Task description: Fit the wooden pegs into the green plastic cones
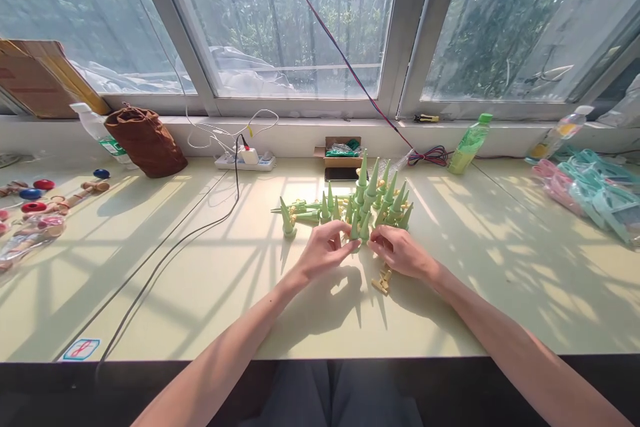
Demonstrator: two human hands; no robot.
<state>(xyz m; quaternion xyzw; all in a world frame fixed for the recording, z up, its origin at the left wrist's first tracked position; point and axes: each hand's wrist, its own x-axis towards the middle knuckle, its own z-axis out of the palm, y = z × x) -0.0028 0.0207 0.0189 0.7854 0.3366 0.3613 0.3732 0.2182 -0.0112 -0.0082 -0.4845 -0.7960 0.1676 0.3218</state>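
Green pointed cone [355, 227], front left of the group: upright on the pale tabletop [200, 307], its base between the thumb and index finger of the left hand [327, 247], which appears to pinch it lightly. Second green cone [365, 225], just beside it: upright, next to the fingertips of the right hand [397, 251]; fingers curled, grip or mere contact cannot be told. Handling note, by judgement: hold low at the broad base, clear of the tip; keep each cone vertical; let the left hand steady one piece while the right adjusts its neighbour; keep knuckles off the close-set pieces behind, which look easily toppled. Immediately behind: cluster of taller green spires [371, 190], crowded together, small yellow parts showing among them. To the left: green pieces lying flat [306, 213], and one lone upright cone [287, 221], apart from the cluster. Nearer the person, below the right hand: tan clip-like pieces [383, 281], loose, best kept clear of the wrist. Beyond the cluster: small open cardboard box [320, 151], green contents; dark flat object [339, 174] before it. Farther right: green-capped bottle [469, 145], upright but leaning in view.
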